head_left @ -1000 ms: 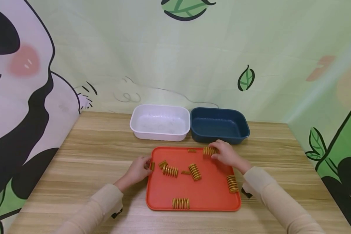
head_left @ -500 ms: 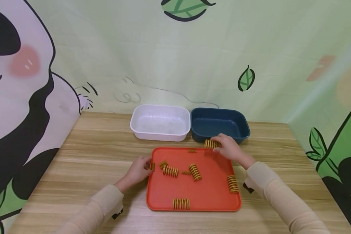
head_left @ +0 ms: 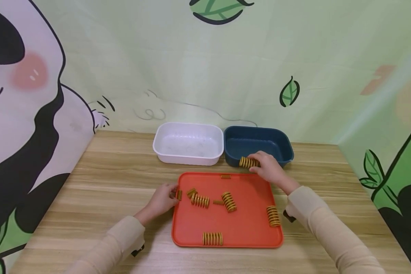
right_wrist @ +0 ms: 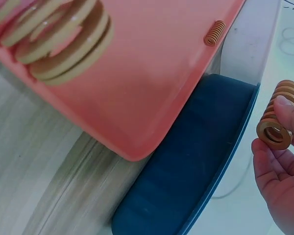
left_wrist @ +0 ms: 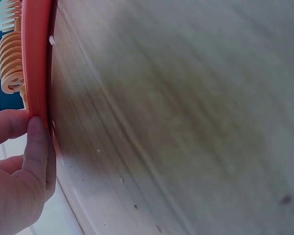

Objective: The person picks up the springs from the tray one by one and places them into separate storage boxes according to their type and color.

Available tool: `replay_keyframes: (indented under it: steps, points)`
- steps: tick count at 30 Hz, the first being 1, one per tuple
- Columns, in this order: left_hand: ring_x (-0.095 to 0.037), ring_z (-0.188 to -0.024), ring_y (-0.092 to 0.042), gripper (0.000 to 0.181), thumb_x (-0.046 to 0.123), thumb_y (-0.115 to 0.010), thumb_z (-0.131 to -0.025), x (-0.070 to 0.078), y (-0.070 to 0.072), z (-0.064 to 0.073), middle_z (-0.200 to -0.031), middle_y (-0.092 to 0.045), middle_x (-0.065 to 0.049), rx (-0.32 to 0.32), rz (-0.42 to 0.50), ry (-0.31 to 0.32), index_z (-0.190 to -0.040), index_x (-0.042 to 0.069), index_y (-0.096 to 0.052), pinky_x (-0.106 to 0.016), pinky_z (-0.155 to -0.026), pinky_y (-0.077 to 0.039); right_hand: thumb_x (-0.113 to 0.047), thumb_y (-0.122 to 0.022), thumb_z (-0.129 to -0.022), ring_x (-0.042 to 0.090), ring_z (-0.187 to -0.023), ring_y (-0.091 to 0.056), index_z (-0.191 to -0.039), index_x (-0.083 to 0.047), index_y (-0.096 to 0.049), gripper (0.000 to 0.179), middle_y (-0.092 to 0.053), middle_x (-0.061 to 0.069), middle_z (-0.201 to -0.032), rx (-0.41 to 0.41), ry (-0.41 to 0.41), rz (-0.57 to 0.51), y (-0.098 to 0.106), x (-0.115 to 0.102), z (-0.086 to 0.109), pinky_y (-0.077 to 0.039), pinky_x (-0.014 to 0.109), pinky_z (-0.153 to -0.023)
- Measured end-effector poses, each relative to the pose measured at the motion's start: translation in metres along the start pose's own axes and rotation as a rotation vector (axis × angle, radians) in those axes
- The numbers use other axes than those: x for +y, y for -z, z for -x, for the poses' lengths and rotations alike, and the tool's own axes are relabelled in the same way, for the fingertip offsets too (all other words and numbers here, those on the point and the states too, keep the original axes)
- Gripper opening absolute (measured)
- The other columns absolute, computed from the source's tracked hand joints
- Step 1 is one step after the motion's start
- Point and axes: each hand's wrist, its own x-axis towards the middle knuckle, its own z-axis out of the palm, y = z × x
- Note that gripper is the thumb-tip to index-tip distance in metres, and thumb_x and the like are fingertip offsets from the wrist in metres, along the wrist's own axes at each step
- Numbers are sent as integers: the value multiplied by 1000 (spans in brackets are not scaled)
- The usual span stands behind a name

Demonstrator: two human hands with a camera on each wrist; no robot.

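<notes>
My right hand (head_left: 268,167) pinches a large yellow spring (head_left: 248,162) between thumb and fingers, held over the near rim of the dark blue bin (head_left: 287,152). In the right wrist view that spring (right_wrist: 279,115) shows end-on, clear of the tray. My left hand (head_left: 161,198) grips the left edge of the red tray (head_left: 226,232), thumb and fingers on either side of the rim in the left wrist view. Large springs (head_left: 212,239) and small springs (head_left: 218,202) lie spread on the tray. One small spring (head_left: 179,195) sits right beside the left fingertips.
A white bin (head_left: 188,160) stands left of the blue one, both behind the tray against the patterned backdrop (head_left: 205,76). A large spring (head_left: 273,216) lies along the tray's right edge. Wooden tabletop (head_left: 116,167) surrounds the tray.
My right hand has lifted the large spring off the tray's back right corner and carried it away from me to the blue bin's rim. The left hand stays at the tray edge.
</notes>
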Motion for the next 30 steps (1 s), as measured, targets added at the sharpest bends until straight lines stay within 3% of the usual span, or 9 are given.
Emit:
replay_keyframes:
  steps: [14,30]
  points:
    - [-20,-78,-57,52,-8,-62,-69,1,1,1,-94,-54,-16,-14,1,15,-120,-8,-50,-27,-64,-50,-9,-67,-76,30,-90,-53,-109,2,-58,36,-56,18,-103,111,-43,-24,6,10,-14,-46,42,-80]
    - [-20,-75,-58,52,-10,-62,-66,2,2,1,-92,-52,-17,-2,10,-5,-117,-9,-51,-27,-63,-50,-7,-65,-77,32,-90,-52,-112,3,-56,37,-53,20,-105,152,-104,-50,13,17,-29,-47,43,-79]
